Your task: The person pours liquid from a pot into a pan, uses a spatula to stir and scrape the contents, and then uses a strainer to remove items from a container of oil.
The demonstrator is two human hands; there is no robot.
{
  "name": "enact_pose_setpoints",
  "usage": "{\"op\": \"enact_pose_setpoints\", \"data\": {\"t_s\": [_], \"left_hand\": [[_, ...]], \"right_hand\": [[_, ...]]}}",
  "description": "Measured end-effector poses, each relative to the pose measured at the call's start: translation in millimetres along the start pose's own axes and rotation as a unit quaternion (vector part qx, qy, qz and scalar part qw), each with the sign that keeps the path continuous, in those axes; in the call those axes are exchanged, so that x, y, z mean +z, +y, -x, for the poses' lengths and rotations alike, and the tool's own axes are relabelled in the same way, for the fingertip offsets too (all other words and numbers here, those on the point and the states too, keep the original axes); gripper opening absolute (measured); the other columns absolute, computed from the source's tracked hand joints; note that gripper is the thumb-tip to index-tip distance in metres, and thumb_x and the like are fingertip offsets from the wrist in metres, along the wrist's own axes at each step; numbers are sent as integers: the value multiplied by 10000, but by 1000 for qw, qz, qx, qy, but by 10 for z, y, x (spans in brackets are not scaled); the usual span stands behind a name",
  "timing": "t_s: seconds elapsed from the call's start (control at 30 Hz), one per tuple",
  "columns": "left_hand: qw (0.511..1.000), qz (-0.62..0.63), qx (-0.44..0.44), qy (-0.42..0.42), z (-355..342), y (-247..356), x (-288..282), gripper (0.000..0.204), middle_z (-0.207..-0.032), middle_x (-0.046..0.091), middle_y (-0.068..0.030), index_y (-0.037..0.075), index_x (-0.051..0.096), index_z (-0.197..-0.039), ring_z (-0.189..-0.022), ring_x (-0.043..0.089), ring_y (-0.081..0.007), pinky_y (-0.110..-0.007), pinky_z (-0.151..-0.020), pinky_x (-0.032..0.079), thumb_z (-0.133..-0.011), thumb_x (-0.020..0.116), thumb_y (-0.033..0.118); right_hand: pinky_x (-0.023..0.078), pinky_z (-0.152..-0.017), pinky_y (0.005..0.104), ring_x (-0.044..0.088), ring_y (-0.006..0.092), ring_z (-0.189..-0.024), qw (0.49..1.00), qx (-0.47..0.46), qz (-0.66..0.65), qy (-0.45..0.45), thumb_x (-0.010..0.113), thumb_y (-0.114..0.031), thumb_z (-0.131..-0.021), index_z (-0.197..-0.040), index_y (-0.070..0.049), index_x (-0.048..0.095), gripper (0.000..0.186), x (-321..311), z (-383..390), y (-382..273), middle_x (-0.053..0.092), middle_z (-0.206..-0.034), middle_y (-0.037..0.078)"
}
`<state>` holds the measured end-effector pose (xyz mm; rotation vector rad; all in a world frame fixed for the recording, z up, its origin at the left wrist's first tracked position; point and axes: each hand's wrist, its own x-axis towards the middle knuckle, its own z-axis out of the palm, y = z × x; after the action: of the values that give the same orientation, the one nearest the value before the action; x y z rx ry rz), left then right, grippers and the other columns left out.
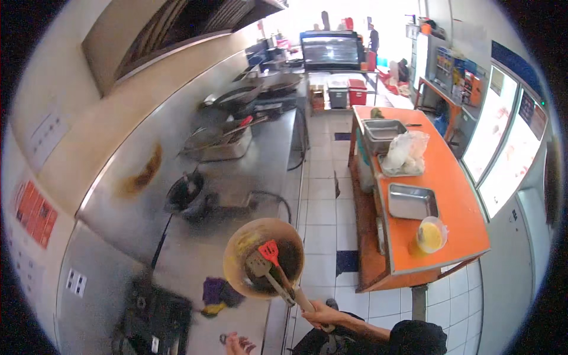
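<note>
My right hand (324, 314) is wrapped round the pale handle of a wok (235, 263), which is tilted so that its browned inside shows. Inside the wok lie a red slotted spatula (269, 251) and a grey metal slotted spatula (258, 264), their handles pointing back toward that hand. At the lower edge my left hand (238, 344) shows only in part, with its fingers apart and nothing seen in them. Between the left hand and the wok, a dark purple and yellow cloth (220, 294) rests on the steel counter (242, 322).
Left, a black burner (155, 316), a small dark pan (185, 190) and a steel bin of utensils (228, 148) stand along the counter. Across the tiled aisle (319, 225), an orange table (458, 204) carries a steel tray (412, 201), a yellow-filled container (431, 235) and a plastic bag (407, 152).
</note>
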<state>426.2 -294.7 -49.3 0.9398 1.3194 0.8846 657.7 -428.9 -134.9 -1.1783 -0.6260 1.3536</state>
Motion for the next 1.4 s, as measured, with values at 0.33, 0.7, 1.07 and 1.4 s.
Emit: {"op": "enact_pose_setpoints", "data": {"t_s": [0.33,0.7,1.07,1.4], "left_hand": [[959,-103,17,-264,-674,-131,2781,218,-792,606,-79,47,550,-1063,-620,582,-137,-288,-504,501,-941,484,215],[946,-73,65,-308,-1564,-129,4575,234,-681,589,-62,-2,570,-953,-497,480,-86,-255,-449,400,-967,477,212],[758,-315,495,-285,-3371,1008,6993,229,-978,605,-173,32,601,-1032,-928,567,-341,-415,-841,445,-877,564,197],[809,-418,331,-246,-4017,219,7694,250,-987,609,-206,-3,630,-938,-951,560,-379,-459,-867,433,-806,610,208]], "right_hand": [[371,-389,255,429,92,-435,995,-14,-29,92,603,-322,-886,-1000,-63,411,342,-1653,-29,-811,425,-649,-7],[376,-401,257,440,99,-440,988,21,-9,154,607,-242,-884,-1029,-34,420,315,-3100,-1477,-1294,473,-648,10],[392,-379,267,477,114,-426,994,24,41,95,590,-194,-897,-985,-38,473,214,-4203,-2878,-2255,504,-608,24],[410,-399,283,511,127,-456,990,130,50,35,606,-160,-878,-935,-44,483,178,-5141,-4007,-2758,524,-609,28]]}}
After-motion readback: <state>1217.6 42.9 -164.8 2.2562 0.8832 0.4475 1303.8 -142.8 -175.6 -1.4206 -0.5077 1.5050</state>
